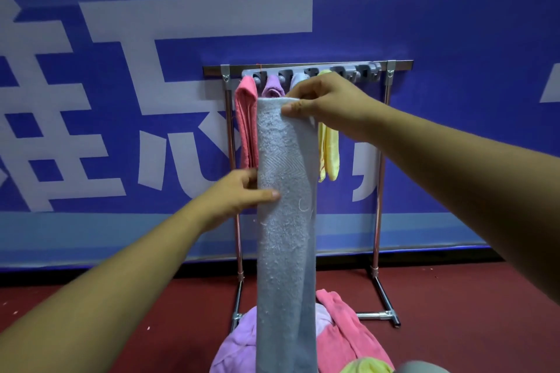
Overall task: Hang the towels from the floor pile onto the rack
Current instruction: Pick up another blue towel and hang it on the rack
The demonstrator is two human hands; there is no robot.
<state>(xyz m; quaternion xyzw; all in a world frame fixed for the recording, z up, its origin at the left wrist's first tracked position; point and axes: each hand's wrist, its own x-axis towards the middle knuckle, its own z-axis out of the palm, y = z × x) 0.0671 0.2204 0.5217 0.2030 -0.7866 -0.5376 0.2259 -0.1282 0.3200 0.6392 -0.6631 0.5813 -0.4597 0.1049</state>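
A long grey-blue towel [285, 221] hangs straight down in front of the metal rack [306, 65]. My right hand [327, 100] pinches its top edge just below the rack's grey clip strip [357, 73]. My left hand [239, 194] pinches the towel's left edge about a third of the way down. On the rack hang a pink towel [246, 124], a lilac towel [271, 88], a grey one mostly hidden behind my right hand, and a yellow towel [329, 154]. The floor pile [342, 339] below holds lilac, pink and yellow towels.
The rack stands on a red floor [454, 297] against a blue banner wall [454, 24] with large white characters. Its base feet [391, 316] stick out toward me on the right. Unused clips remain at the strip's right end.
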